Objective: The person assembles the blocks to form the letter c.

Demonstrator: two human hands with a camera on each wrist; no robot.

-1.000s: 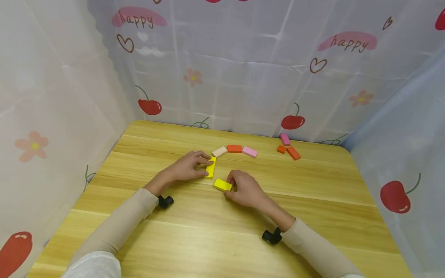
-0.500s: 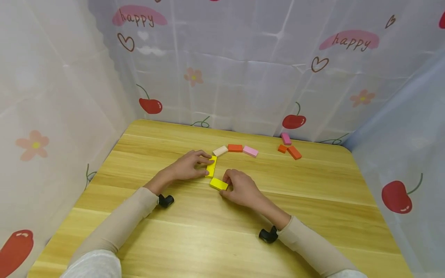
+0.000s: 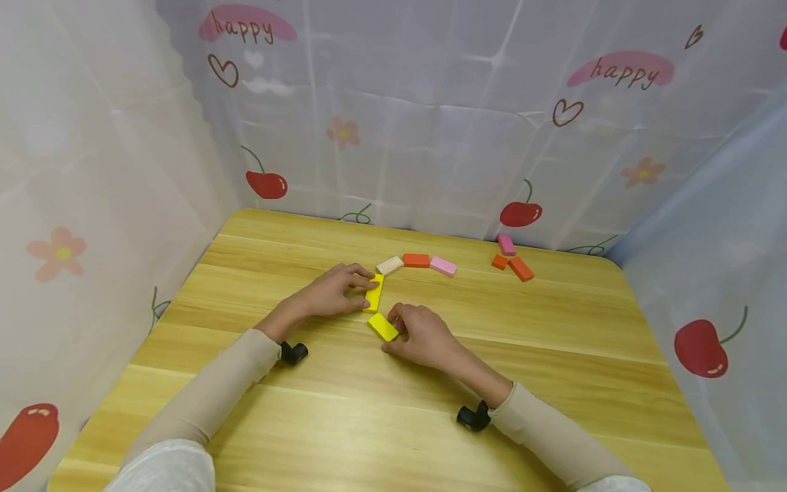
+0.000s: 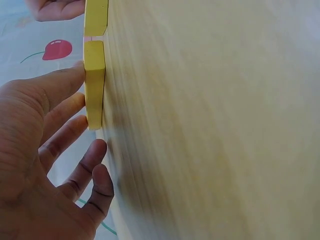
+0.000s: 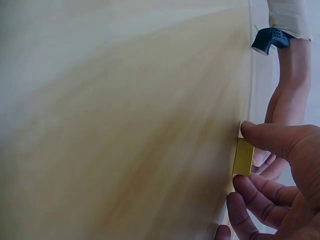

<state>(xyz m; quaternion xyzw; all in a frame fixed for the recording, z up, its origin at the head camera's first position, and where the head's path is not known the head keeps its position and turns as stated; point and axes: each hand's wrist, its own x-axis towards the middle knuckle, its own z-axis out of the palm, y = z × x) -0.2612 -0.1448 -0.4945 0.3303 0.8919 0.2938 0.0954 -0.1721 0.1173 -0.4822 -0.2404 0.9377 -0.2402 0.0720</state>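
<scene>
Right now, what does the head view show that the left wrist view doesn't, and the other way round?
Only the head view shows the row of cream block, orange block and pink block, three more blocks by the curtain, and the right hand pinching the nearer yellow block. Only the left wrist view shows the small gap between the two yellow blocks. Both show the left hand touching the farther yellow block on the wooden table.
</scene>
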